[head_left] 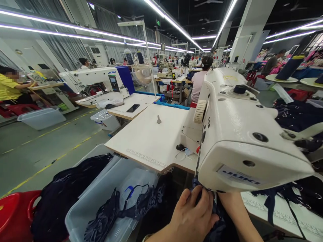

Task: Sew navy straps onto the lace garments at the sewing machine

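A white JUKI sewing machine head (242,148) fills the right side. Below its left edge, my left hand (193,211) is closed, its bent fingers on a navy garment (218,218). More of the navy fabric hangs below the hand. My right forearm (239,213) reaches in beneath the machine head. The machine hides my right hand, so its fingers and anything in them do not show. The needle area is out of sight too.
A white worktable (151,134) with a small grey piece (158,119) extends ahead. Left of it stand a clear plastic bin (72,218) holding navy lace garments (106,215), a dark fabric heap (60,191) and a red stool (15,215). A second sewing machine (93,80) stands beyond.
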Demonstrator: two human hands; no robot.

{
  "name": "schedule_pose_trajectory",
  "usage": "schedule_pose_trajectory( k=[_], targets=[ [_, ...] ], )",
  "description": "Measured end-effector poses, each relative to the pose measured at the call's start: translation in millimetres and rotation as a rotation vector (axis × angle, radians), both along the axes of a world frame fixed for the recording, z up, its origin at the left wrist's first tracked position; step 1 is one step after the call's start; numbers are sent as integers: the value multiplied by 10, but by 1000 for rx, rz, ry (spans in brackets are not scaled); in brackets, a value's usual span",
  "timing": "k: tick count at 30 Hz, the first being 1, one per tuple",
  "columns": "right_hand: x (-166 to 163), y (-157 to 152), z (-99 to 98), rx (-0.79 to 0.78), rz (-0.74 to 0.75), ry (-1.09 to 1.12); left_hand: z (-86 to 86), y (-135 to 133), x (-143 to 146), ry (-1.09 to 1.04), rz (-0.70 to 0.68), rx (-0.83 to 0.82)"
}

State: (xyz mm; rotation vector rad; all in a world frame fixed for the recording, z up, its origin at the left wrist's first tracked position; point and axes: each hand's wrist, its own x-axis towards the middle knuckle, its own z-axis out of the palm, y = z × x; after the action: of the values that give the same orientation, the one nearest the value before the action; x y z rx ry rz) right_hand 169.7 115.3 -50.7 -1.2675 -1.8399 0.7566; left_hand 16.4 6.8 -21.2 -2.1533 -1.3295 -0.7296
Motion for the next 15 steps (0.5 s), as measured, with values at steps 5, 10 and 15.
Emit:
schedule_pose_trajectory(
  k=[5, 10, 15],
  targets=[
    [-45, -104, 76, 9, -64, 8, -94, 86, 25, -144, 22, 101],
    [3, -400, 154, -43, -168, 112, -95, 120, 25, -182, 35, 94],
    [127, -764, 111, -242, 69, 170, -117, 120, 18, -119, 23, 89]
  ],
)
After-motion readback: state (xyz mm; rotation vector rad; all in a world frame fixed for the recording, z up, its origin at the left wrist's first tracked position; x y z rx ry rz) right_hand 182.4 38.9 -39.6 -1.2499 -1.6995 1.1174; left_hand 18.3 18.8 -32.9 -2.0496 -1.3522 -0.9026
